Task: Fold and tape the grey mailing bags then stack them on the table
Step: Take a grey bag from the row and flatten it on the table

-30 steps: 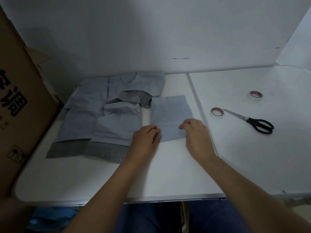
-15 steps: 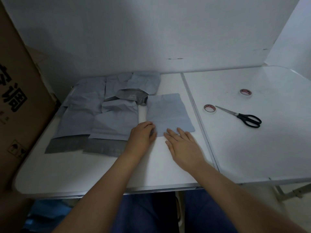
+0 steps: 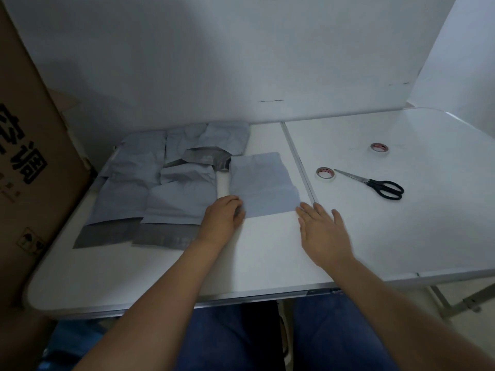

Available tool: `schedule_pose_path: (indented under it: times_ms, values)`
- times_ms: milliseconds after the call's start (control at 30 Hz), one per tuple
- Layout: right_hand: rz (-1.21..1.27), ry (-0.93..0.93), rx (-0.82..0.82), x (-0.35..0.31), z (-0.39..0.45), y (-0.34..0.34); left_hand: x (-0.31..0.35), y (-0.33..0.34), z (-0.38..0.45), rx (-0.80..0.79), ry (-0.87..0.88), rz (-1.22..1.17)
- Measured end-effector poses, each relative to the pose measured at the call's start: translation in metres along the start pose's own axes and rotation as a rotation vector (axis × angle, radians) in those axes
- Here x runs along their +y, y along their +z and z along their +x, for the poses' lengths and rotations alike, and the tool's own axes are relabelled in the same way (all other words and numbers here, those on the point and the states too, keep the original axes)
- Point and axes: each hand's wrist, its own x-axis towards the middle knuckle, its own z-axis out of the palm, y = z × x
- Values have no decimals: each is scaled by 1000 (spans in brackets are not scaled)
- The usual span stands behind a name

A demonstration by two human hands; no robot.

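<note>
A folded grey mailing bag lies flat near the middle of the white table. My left hand presses on its near left corner with curled fingers. My right hand lies flat with fingers spread on the table, just off the bag's near right corner and holding nothing. To the left, several unfolded grey bags overlap in a loose pile, dark flaps toward me. A tape roll sits to the right of the folded bag, a second tape roll farther back, black-handled scissors between them.
A tall brown cardboard box stands against the table's left end. White walls close the back and the right. A seam runs between the two table halves. My legs in blue trousers are under the near edge.
My right hand slid off the folded bag's near edge and moved right onto the bare table. My left hand stayed on the bag's corner. The view shifted left.
</note>
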Motion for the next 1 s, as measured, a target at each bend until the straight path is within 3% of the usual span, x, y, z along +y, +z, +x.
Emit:
schedule_pose_path:
  times_ms: [233,333,467,567,700,800,900,1000]
  values:
    - [37,21,110,-4,8,-4,0,0,0,-19,4,13]
    - [151,-94,177,-23,27,-11,0,-1,0,-16,5,28]
    - [241,-250,59,-61,55,-16,3,-2,1,-10,5,37]
    - [127,-285,-70,-72,60,-6,3,-2,1,-11,1,51]
    - [18,-273,-194,-64,54,9,1,-8,3,-173,-30,71]
    - [10,-269,-219,-63,53,11,1,-18,23,-267,-99,23]
    - [-1,-271,-211,-64,53,12,-7,-19,60,-217,-181,-7]
    - [0,-284,-209,-63,53,13,-16,-11,81,-341,-149,21]
